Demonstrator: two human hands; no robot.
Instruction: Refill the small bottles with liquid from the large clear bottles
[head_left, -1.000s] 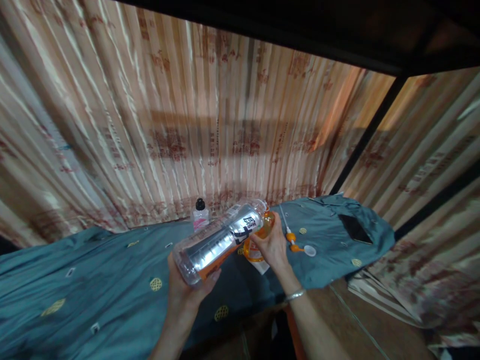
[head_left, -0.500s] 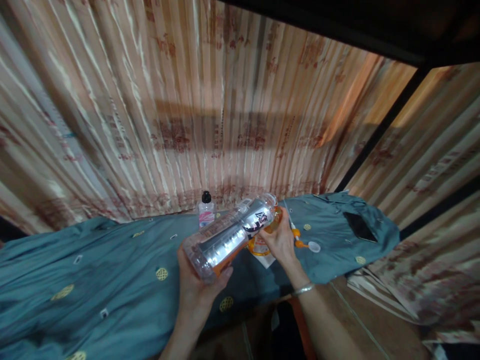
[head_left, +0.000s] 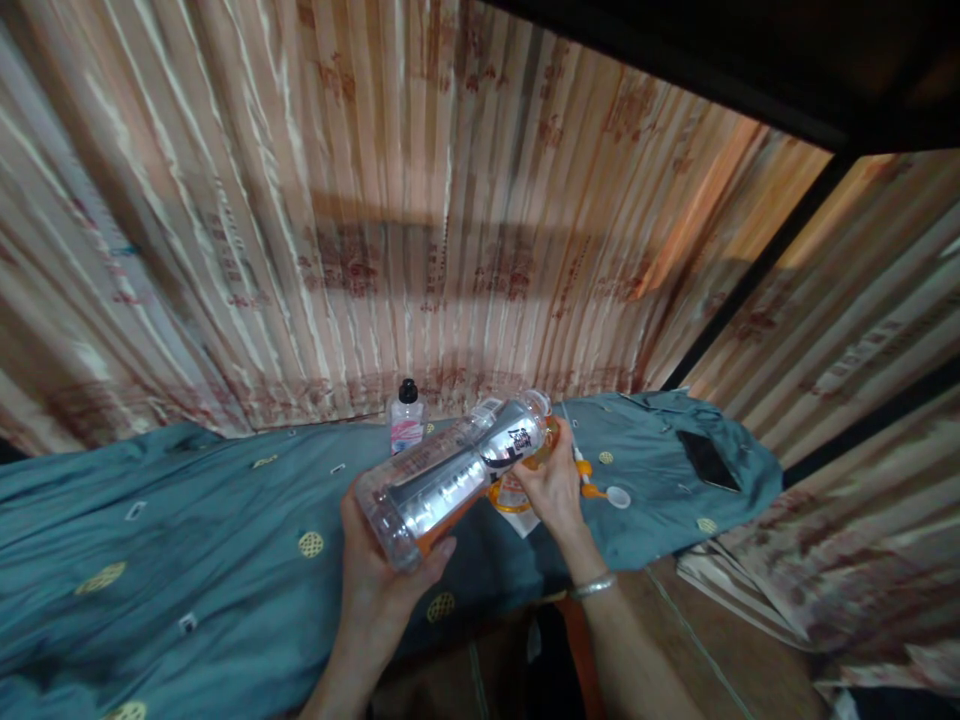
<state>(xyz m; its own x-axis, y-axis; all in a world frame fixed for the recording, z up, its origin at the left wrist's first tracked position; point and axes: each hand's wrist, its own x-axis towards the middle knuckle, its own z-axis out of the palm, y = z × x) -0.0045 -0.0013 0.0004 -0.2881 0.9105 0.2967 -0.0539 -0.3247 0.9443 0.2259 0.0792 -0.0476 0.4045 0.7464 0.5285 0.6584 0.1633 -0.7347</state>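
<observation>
Center of frame: clear bottle with silver label [head_left: 450,485], tilted, its mouth end toward the upper right. Left hand [head_left: 386,575] is wrapped around its base. Right hand [head_left: 553,485], wearing a bracelet [head_left: 595,586], is closed around the upper part of an amber container [head_left: 510,496], beside the bottle's mouth end. Black-capped bottle [head_left: 407,425] stands upright behind, left of center. Right of center, an orange pump [head_left: 589,480] lies on teal cloth [head_left: 225,545]; a dark phone [head_left: 707,460] lies farther right.
</observation>
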